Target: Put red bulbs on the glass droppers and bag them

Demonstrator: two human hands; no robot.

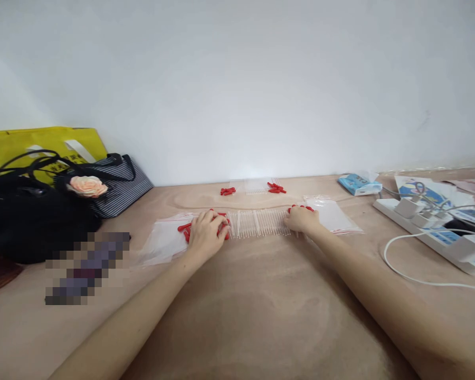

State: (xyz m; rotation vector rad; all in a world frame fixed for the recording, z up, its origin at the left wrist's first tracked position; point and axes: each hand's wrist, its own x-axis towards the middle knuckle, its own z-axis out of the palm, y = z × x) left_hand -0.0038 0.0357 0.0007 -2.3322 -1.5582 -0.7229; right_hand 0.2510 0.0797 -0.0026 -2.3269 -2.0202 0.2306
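A row of thin clear sticks (257, 222) lies side by side on the table between my hands. My left hand (206, 232) is at the row's left end, its fingers curled over a red club-shaped piece (223, 230); more red pieces (184, 228) lie beside and under it. At the right end of the row is my right hand (301, 218), fingers bent down and closed, their tips hidden. Red pieces (306, 208) show just behind its knuckles. Clear zip bags (164, 240) lie left of my left hand, and other zip bags (334, 215) lie right of my right hand.
Farther back lie a clear bag (253, 184) and two small red groups (227, 191) (277, 188). A white power strip (423, 227) with plugs and a cable, plus a blue tissue pack (358, 184), sit right. Black (35, 221), striped (126, 184) and yellow bags (43, 138) stand left.
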